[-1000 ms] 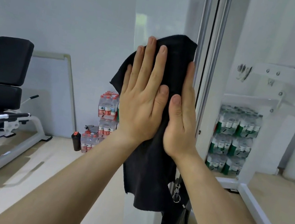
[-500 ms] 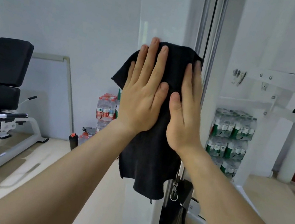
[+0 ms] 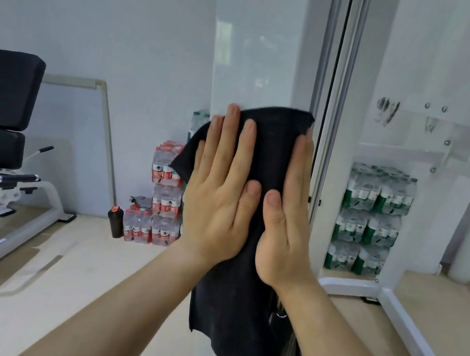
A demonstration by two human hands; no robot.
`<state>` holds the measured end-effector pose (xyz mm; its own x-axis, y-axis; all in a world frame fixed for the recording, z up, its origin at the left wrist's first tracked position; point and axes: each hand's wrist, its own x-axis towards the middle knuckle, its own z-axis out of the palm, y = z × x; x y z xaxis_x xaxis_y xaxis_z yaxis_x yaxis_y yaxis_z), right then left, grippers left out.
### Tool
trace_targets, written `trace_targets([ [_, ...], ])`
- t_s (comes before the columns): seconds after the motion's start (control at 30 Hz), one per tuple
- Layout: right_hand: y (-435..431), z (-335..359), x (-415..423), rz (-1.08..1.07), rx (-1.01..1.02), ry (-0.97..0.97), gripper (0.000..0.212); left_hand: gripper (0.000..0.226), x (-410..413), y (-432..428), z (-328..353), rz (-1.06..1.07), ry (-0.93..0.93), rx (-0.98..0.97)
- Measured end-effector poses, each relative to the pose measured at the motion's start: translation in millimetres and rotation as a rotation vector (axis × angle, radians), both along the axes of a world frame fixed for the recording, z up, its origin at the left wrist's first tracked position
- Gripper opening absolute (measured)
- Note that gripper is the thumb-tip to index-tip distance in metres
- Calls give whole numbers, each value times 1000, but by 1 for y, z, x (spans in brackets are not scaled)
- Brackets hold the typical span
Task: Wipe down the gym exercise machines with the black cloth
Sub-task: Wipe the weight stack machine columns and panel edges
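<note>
The white upright panel [image 3: 255, 56] of the exercise machine rises straight ahead of both hands. It is, I judge, the surface being wiped, since the black cloth [image 3: 237, 297] is spread flat against it. The cloth lies under both palms, its top edge just above the fingertips and its loose lower half hanging below the wrists. The left hand [image 3: 218, 193] and the right hand [image 3: 286, 224] lie side by side, thumbs nearly touching, fingers straight and pointing up. Neither curls round the cloth; they only press it to the panel. Flat palms probably spread the pressure evenly over a broad, smooth face. The right hand sits at the panel's right edge, just beside the guide rods [image 3: 336, 70], likely so the cloth reaches that corner.

The panel's top and foot are cut off, and the patch behind the cloth is hidden, so how clean it is cannot be told. Dark parts below the right wrist are mostly covered by cloth and forearm. Well left of the left hand, a seat machine [image 3: 0, 111] is clipped by the frame, and the water-bottle packs [image 3: 161, 196] sit partly behind the panel.
</note>
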<state>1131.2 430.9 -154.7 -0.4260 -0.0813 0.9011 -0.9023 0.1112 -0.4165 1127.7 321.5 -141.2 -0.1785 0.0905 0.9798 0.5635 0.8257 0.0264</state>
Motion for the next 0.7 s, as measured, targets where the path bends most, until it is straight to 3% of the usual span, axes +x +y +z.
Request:
trace_targets([
  [0.1,0,-21,2,-29,10,-27,59,61,3,1,-24,18,-40,-3],
  [0.23,1,2,0,-36,28,-1,68,60,4,1,-1,37,-54,-23],
  [0.4,1,17,-4,-27,-6,14,66,59,7,8,14,51,-70,51],
  [0.57,0,-37,0,-86,28,-15,68,61,7,6,-39,39,-82,40],
  [0.7,4,-110,5,-207,108,-9,62,60,9,-2,-115,54,-116,-76],
])
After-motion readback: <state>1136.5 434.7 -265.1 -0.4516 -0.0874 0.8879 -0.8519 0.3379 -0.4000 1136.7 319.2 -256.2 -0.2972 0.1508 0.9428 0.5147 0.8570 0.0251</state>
